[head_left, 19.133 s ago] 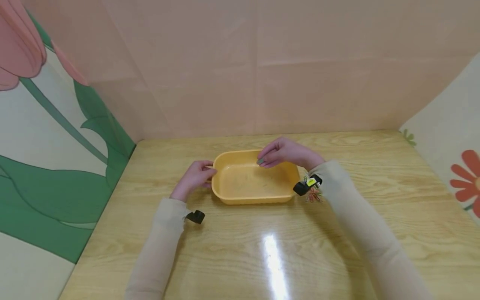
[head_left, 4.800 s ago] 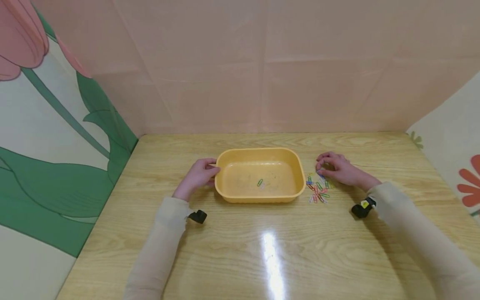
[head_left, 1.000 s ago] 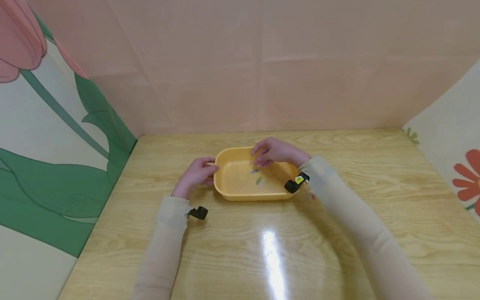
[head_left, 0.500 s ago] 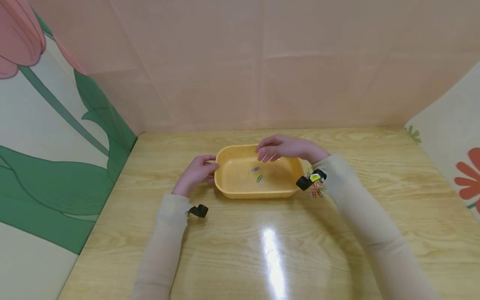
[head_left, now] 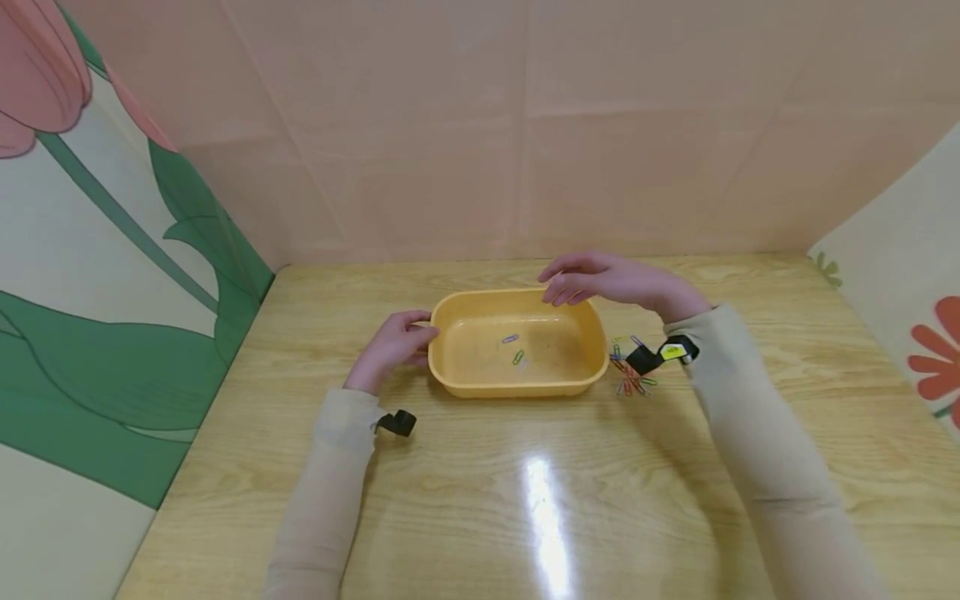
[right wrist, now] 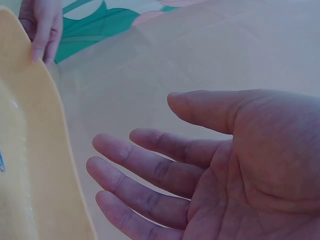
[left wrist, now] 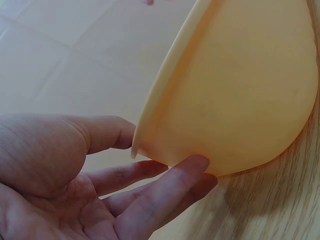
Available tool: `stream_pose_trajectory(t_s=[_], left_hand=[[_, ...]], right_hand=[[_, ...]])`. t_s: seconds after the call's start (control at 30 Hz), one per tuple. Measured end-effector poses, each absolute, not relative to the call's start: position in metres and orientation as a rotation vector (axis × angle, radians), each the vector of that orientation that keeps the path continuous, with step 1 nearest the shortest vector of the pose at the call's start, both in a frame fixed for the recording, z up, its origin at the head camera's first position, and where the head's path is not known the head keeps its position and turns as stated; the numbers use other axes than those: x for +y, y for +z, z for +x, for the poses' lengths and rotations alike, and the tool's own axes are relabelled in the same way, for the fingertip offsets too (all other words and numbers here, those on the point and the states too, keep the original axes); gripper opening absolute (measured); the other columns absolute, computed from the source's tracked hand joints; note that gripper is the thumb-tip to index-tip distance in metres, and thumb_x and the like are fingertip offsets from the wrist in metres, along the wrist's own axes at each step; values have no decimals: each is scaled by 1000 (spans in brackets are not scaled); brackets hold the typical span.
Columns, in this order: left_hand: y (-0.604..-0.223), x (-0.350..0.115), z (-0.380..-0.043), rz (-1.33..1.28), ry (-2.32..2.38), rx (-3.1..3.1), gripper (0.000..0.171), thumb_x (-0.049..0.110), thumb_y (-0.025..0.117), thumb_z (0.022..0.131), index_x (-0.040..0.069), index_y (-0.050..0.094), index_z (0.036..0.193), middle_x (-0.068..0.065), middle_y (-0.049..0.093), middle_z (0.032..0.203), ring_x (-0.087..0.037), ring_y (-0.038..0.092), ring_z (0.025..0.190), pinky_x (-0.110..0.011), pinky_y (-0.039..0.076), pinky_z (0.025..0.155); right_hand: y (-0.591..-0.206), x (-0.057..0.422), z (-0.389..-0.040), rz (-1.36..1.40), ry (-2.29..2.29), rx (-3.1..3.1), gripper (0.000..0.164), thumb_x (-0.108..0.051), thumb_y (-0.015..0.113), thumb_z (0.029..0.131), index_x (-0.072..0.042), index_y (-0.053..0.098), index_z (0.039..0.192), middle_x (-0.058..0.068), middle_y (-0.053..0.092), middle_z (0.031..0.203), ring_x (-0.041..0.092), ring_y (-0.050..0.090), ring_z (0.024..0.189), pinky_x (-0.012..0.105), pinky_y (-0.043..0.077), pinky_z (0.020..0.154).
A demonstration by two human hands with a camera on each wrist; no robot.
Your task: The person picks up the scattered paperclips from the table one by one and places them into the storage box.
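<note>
A yellow plastic basin (head_left: 480,390) stands on the table, its rim upward. My left hand (head_left: 390,350) holds its left end: in the left wrist view the thumb (left wrist: 112,134) is at the rim and the fingertips (left wrist: 192,167) press the outer wall. Inside lie a violet-blue paper clip (head_left: 510,339), a green paper clip (head_left: 518,357) and a faint pale one. My right hand (head_left: 611,279) hovers over the basin's far right rim. In the right wrist view its fingers (right wrist: 145,160) are spread and loosely bent, with nothing in them.
Just right of the basin lies a pile of colored paper clips (head_left: 632,383), red, green, blue and yellow, partly hidden behind the right wrist's black camera (head_left: 645,360). A pink backdrop (head_left: 420,167) rises behind the wooden table (head_left: 420,500), with printed panels at both sides.
The green and violet-blue clips have come into the basin since the oldest frame. Over the last second my right hand opened and drew up and rightward. The left hand stays at the rim.
</note>
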State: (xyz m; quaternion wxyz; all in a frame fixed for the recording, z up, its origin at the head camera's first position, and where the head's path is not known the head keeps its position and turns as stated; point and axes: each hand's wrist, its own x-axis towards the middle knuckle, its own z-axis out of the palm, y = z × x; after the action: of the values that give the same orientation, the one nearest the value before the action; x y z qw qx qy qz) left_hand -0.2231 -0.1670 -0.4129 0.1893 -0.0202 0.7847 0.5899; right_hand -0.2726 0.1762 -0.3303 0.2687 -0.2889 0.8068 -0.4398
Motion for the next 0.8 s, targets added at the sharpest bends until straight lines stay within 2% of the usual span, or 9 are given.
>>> stream_pose_trajectory(t_s=[0.3, 0.47, 0.67, 0.8], left_hand=[[-416, -167, -222, -52, 1677, 2188, 42, 12, 56, 97, 0, 48, 136, -27, 60, 118, -33, 63, 100, -36, 58, 73], [-416, -166, -222, -61, 1682, 2183, 41, 12, 56, 97, 1, 48, 136, -26, 60, 117, -32, 64, 99, -36, 58, 72], [-417, -165, -223, -57, 1682, 2185, 41, 11, 55, 97, 0, 48, 136, -26, 60, 117, -33, 63, 101, -35, 58, 72], [-417, -166, -223, -55, 1679, 2187, 42, 11, 55, 97, 0, 47, 137, -26, 60, 117, -34, 63, 101, -34, 58, 72]], right_hand=[[-324, 203, -269, -740, -1259, 2196, 37, -29, 48, 102, -3, 52, 128, 13, 65, 115, 35, 56, 112, 41, 46, 97], [-325, 221, -268, -717, -1287, 2229, 39, -30, 47, 102, -2, 51, 129, 17, 63, 118, 33, 57, 111, 40, 47, 96], [-333, 240, -270, -655, -1288, 2259, 38, -30, 49, 101, -4, 51, 130, 13, 64, 118, 31, 57, 112, 36, 47, 95], [-340, 252, -271, -646, -1292, 2264, 37, -28, 48, 102, -3, 51, 129, 13, 64, 117, 33, 57, 111, 38, 47, 95]])
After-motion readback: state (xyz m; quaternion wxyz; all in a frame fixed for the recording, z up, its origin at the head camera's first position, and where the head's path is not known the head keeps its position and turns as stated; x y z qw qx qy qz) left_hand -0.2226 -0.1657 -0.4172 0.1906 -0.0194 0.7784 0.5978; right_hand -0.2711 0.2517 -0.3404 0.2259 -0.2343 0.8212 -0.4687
